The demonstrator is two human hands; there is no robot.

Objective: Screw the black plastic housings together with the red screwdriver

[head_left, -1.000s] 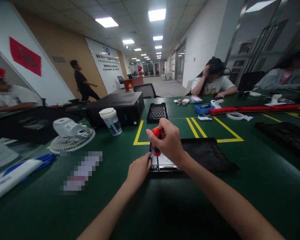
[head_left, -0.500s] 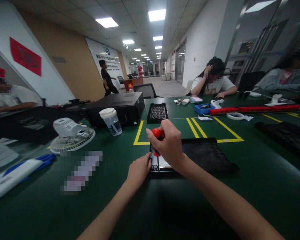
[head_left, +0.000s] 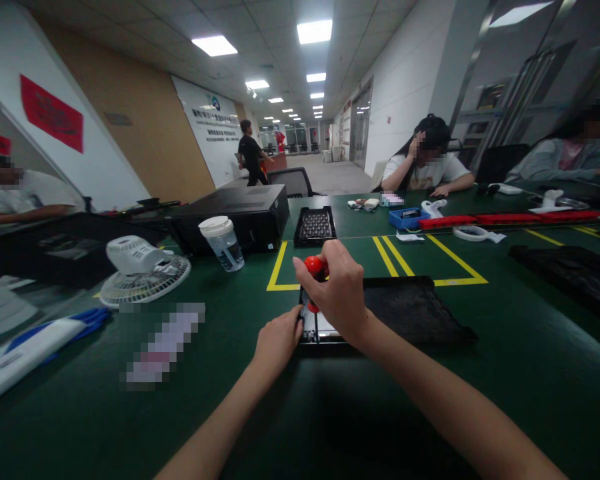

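Observation:
My right hand (head_left: 337, 287) is wrapped round a screwdriver (head_left: 314, 265) with a red and black handle, held upright with its shaft pointing down. Beneath it lies a flat black panel (head_left: 410, 310) with a silvery metal part (head_left: 326, 331) at its left end. The screwdriver's tip seems to meet this left end, though the exact contact spot is too small to make out. At the panel's left edge, my left hand (head_left: 279, 340) grips the rim with its fingers closed.
Beyond the panel stand a black tray (head_left: 315, 225) of small parts, a black case (head_left: 233, 213) and a lidded cup (head_left: 223, 243). To the left are a white fan (head_left: 145, 270) and blue gloves (head_left: 87, 323). A blue box (head_left: 407, 218) and another black panel (head_left: 575, 273) lie rightward.
Both hands and the screwdriver stay in nearly the same place. In the background, a walking person in dark clothes has moved to the right.

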